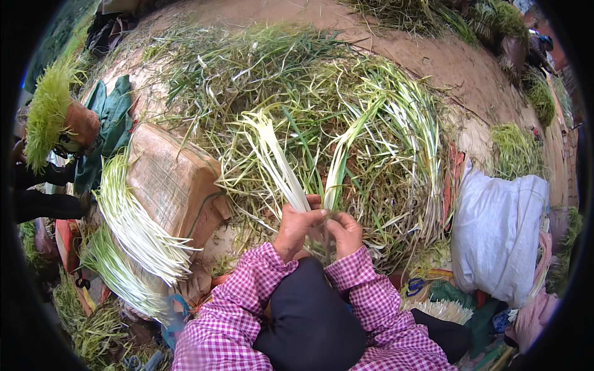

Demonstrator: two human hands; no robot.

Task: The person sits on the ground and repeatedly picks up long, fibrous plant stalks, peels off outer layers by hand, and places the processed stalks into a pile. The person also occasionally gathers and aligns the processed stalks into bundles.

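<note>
My left hand (293, 226) is closed around a small bunch of white-stalked blanched chives (277, 164), whose yellow-green tips point away from me. Beside it, the fingers of my right hand (344, 232) pinch the lower end of a second, greener bunch of chives (338, 171). The two hands nearly touch above my knee, and the bunches spread apart in a V. Just beyond them lies a wide heap of loose leaves and stalks (260, 74). On the heap's right side rests a longer row of chives (424, 125) with brownish root ends.
To the left, a brown wrapped block (167, 171) stands beside fanned clean white chives (139, 227) and a greener bundle (125, 273). A white woven sack (501, 236) sits at right. Another person's dark-clad legs (51, 197) reach in at far left.
</note>
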